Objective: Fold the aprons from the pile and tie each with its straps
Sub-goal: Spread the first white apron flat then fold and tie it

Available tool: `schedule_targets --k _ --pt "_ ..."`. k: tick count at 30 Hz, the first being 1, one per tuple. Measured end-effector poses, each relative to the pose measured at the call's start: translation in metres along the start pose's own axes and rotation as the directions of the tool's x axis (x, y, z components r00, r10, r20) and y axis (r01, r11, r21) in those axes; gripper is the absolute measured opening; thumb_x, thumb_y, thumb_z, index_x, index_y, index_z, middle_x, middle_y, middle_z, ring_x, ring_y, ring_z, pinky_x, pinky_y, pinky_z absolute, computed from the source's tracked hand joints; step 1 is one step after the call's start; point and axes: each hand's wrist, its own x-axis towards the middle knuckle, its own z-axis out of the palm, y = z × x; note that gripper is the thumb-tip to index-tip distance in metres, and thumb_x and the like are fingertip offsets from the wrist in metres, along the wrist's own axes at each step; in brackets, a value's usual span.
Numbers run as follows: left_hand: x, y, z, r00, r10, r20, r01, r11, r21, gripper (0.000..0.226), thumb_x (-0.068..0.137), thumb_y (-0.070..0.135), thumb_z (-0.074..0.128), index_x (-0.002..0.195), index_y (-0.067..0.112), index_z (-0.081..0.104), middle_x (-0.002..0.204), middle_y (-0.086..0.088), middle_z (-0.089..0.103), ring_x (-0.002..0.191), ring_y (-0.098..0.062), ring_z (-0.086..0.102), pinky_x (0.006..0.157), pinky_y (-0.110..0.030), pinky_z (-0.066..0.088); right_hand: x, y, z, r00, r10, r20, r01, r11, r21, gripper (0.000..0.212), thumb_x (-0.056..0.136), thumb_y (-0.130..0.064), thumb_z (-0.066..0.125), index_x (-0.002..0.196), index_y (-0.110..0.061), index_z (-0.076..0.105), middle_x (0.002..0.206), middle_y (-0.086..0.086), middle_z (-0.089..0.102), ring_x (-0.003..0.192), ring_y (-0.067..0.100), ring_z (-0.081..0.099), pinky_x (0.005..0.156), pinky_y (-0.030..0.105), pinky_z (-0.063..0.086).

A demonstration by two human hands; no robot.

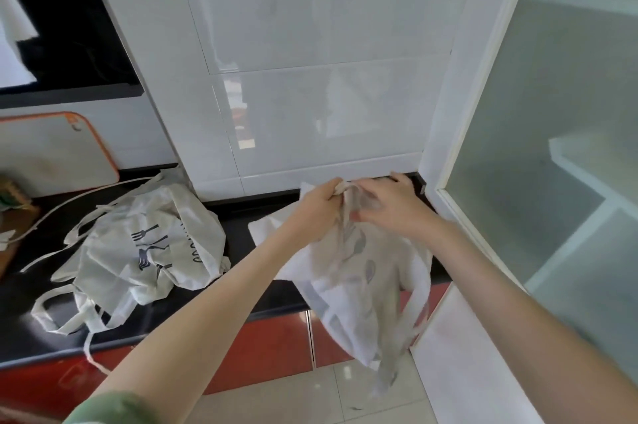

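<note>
Left hand (319, 204) has a fist round the scrunched top of the apron (355, 285), and the right hand (390, 209) pinches the same bunch just beside it. The apron dangles past the front edge of the desk (238, 218), well apart from the pile (145, 251). My worry is that it's wadded, not spread flat, so any fold probably goes crooked. The loose strap (419, 302) could also twist or snag.

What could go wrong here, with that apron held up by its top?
The apron hangs past the counter edge, so it may brush the floor. Its loose straps could tangle during folding. The left hand and right hand pinch only bunched fabric; the grip might slip.
</note>
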Motion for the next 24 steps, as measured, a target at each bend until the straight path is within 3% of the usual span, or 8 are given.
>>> schedule_targets --k 2,4,7,10,14,18,21,24 --pt "-0.006 0.004 -0.004 0.999 0.000 0.043 -0.001 1.000 0.029 0.021 0.099 0.012 0.041 0.079 0.014 0.049 0.074 0.003 0.049 0.067 -0.011 0.045 0.054 -0.014 0.033 -0.002 0.002 0.011 0.997 0.072 -0.024 -0.062 0.959 0.275 0.011 0.093 -0.023 0.059 0.097 -0.016 0.066 0.087 -0.001 0.066 0.089 0.018 0.060 0.075 0.020 0.041" --pt "-0.013 -0.003 -0.013 0.996 -0.061 0.070 0.049 0.987 0.154 0.017 0.094 0.022 0.049 0.083 0.010 0.045 0.075 0.002 0.046 0.066 -0.014 0.042 0.054 -0.017 0.031 -0.006 0.009 0.015 0.986 0.148 -0.076 -0.106 0.912 0.396 0.020 0.097 -0.014 0.050 0.087 -0.004 0.064 0.081 0.012 0.064 0.077 0.022 0.058 0.064 0.023 0.039" --pt "-0.018 -0.028 -0.021 0.980 -0.108 0.165 0.012 0.867 0.498 0.018 0.090 0.025 0.054 0.085 0.011 0.043 0.079 0.001 0.046 0.070 -0.017 0.043 0.059 -0.027 0.032 -0.013 0.024 0.012 0.980 0.181 -0.086 -0.120 0.874 0.472 0.029 0.091 0.001 0.045 0.077 -0.017 0.064 0.073 -0.002 0.063 0.071 0.013 0.056 0.066 0.027 0.038" --pt "-0.018 -0.061 -0.028 0.993 -0.115 -0.012 0.090 0.705 0.703 0.006 0.090 0.008 0.044 0.095 0.010 0.045 0.087 -0.004 0.050 0.079 -0.025 0.051 0.062 -0.031 0.036 -0.021 0.029 0.007 0.969 0.230 -0.087 -0.145 0.821 0.553 0.028 0.091 0.001 0.047 0.079 -0.016 0.065 0.068 -0.008 0.059 0.065 0.006 0.053 0.059 0.018 0.038" --pt "-0.019 -0.087 -0.048 0.965 -0.066 -0.254 0.212 0.763 0.611 0.025 0.089 0.000 0.039 0.107 0.006 0.056 0.080 -0.008 0.058 0.072 -0.027 0.054 0.060 -0.034 0.041 -0.028 0.045 0.004 0.915 0.380 -0.138 -0.188 0.701 0.688 0.017 0.096 -0.003 0.049 0.093 -0.002 0.065 0.073 -0.001 0.057 0.058 0.001 0.052 0.052 0.009 0.037" --pt "-0.026 -0.059 -0.057 0.928 0.099 -0.359 0.028 0.943 0.332 0.029 0.081 -0.007 0.039 0.094 0.010 0.059 0.071 -0.004 0.058 0.066 -0.023 0.050 0.057 -0.031 0.036 -0.036 0.077 0.018 0.885 0.463 0.054 -0.444 0.804 0.396 0.023 0.097 -0.018 0.053 0.092 0.002 0.062 0.079 0.003 0.056 0.073 0.018 0.054 0.061 0.023 0.038" --pt "-0.028 -0.037 -0.047 0.990 0.103 -0.094 -0.065 0.936 0.347 0.018 0.084 0.003 0.043 0.070 0.012 0.051 0.064 0.002 0.052 0.065 -0.020 0.048 0.058 -0.029 0.033 -0.047 0.075 0.031 0.861 0.422 0.286 -0.464 0.880 0.099 0.031 0.089 -0.030 0.065 0.118 -0.019 0.059 0.112 -0.006 0.057 0.106 0.017 0.055 0.079 0.025 0.041" --pt "-0.028 -0.027 -0.031 0.996 0.076 0.041 -0.086 0.923 0.375 0.035 0.094 0.025 0.050 0.059 0.019 0.047 0.058 0.007 0.048 0.060 -0.015 0.045 0.056 -0.027 0.032 -0.052 0.039 0.038 0.889 0.206 0.410 -0.348 0.885 0.310 0.079 0.084 -0.030 0.073 0.149 -0.033 0.028 0.139 -0.019 0.031 0.130 0.001 0.031 0.101 0.021 0.028"
